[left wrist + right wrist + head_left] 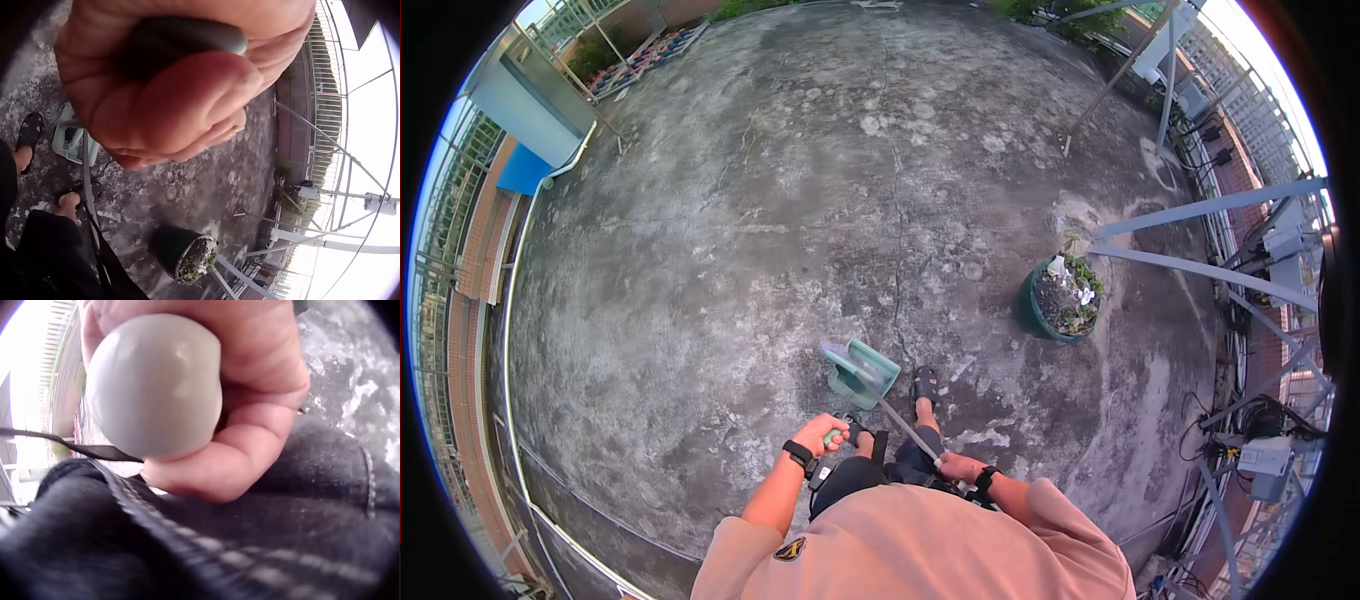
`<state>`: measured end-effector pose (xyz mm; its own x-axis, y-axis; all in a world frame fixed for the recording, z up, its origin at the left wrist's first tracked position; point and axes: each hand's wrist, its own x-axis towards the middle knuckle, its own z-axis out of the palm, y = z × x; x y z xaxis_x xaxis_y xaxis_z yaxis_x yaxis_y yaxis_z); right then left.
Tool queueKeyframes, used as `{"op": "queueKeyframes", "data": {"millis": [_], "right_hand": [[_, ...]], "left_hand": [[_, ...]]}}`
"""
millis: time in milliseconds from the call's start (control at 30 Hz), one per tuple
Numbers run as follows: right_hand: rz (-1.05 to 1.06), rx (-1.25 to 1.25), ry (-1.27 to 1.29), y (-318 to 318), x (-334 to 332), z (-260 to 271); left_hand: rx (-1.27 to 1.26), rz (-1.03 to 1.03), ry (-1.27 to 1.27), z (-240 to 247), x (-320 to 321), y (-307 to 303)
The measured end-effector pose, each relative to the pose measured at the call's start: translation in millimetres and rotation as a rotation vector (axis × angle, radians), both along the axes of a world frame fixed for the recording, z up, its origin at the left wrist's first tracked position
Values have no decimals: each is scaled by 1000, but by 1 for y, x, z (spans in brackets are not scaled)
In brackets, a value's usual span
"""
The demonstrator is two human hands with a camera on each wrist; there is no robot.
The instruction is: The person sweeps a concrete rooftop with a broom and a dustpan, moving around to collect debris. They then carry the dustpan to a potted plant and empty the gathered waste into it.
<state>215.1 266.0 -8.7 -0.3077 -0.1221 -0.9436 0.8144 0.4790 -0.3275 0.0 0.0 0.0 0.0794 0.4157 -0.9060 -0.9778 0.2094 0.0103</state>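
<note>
The right hand point(962, 467) is closed, its fingers curled round the upper end of a long grey pole point(910, 428); in the right wrist view the pole's smooth, pale rounded knob point(156, 387) projects past the fingers, above dark trousers point(300, 487). The pole slopes forward from this hand to a pale green dustpan point(878, 365), which sits well below the fingers, just ahead of the sandals point(925, 385), over the stained concrete floor point(700, 300); contact with the floor cannot be confirmed. The left hand point(816, 434) is likewise closed, fingers wrapped about a green grip point(834, 437); what the grip belongs to cannot be determined. A dark badge point(791, 549) with a yellowish mark is fixed to the shirt point(930, 550); its lettering is illegible. The dustpan has raised sides and appears slightly blurred.
</note>
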Motion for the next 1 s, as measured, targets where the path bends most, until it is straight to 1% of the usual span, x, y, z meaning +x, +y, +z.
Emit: {"op": "queueKeyframes", "data": {"millis": [67, 100, 167, 200, 300, 367, 433, 500, 533, 567, 600, 633, 667, 700, 733, 767, 800, 833, 867, 900, 933, 967, 1000], "right_hand": [[-231, -178, 95, 15, 12, 6], [-240, -230, 134, -13, -8, 8], [-442, -277, -42, 8, -11, 52], [-511, -256, -59, 18, -7, 57], [-552, -192, 43, 45, -18, 62], [-594, -94, 114, 67, -19, 49], [-638, 7, 137, 85, -33, 48], [-641, 54, 184, 99, -44, 36], [-545, 136, 201, 105, -45, 14], [-504, 194, 221, 103, -52, 16], [-471, 200, 225, 100, -56, 4], [-515, 226, 186, 92, -62, 0], [-462, 226, 143, 85, -64, -1], [-464, 275, 132, 72, -57, -35], [-463, 307, 145, 55, -50, -51], [-553, 86, 99, 42, -51, -22], [-447, 58, 30, 28, -39, -39], [-373, 20, 38, 17, -28, -40], [-377, -13, 61, 0, -6, -79], [-142, 20, 11, 4, -12, -34], [-145, -15, 3, 2, -8, -29], [-87, -39, 42, 6, -8, -15], [-118, -76, 31, 8, -5, -16]], "left_hand": [[-28, -2, 52, -6, 4, 10], [-75, -14, 95, 8, -14, -21], [-45, 9, 39, 7, -6, -10], [-46, -1, 44, 7, -3, -5], [-33, 1, 70, 1, -6, -9], [-23, -29, 71, 14, -5, -4], [-47, 3, 64, 16, -3, -2], [-46, -39, 52, 7, -3, -4], [-36, -40, 40, 6, -3, -3], [-29, -38, 27, 5, -4, -3], [-33, -48, 27, 0, -4, -7], [-36, -53, 31, -2, -5, -6], [-32, -34, 18, -3, -5, -6], [-23, -35, 15, -8, -6, -8], [-32, -24, 2, -6, -6, -7], [-40, -10, -10, -4, -7, -7], [-21, -9, -48, -10, -8, -9], [-15, -24, -43, -12, -9, -9], [-43, -12, -31, -10, -10, -8], [-69, 1, -20, -8, -9, -6], [-90, 13, -2, -8, -10, -5], [-77, 1, 15, -1, -12, -1], [-83, -1, 5, -4, -13, -2]]}}
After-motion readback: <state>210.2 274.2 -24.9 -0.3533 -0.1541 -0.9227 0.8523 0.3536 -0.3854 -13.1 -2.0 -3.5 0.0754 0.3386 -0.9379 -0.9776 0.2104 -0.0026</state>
